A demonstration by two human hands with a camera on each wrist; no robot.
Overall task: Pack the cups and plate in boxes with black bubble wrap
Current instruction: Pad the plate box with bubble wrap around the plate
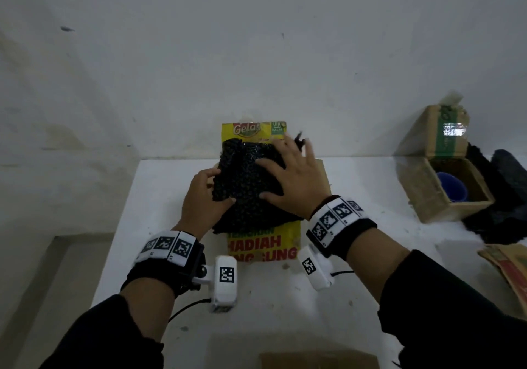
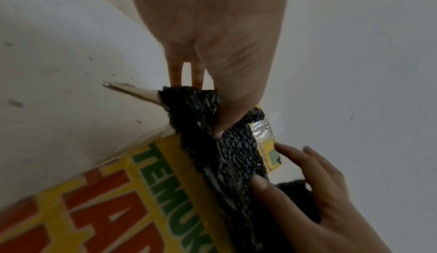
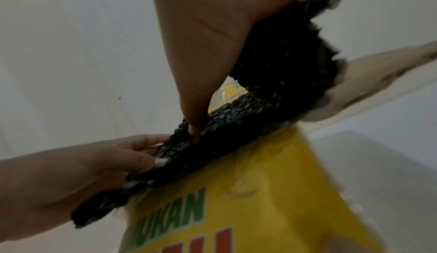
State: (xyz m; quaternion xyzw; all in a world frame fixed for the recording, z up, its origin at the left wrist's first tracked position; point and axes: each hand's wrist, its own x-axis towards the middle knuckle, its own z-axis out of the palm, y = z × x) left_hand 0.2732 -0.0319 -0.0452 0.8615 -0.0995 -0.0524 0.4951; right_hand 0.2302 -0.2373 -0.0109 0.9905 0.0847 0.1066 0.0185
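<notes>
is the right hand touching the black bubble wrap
Touching. In the head view the right hand lies spread flat on the black bubble wrap; the right wrist view shows its thumb pressing into it.

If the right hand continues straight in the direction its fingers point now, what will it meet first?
The right hand lies flat on the black bubble wrap, fingers pointing away toward the wall. Past the wrap's far edge it probably meets the wall first; depth is unclear.
</notes>
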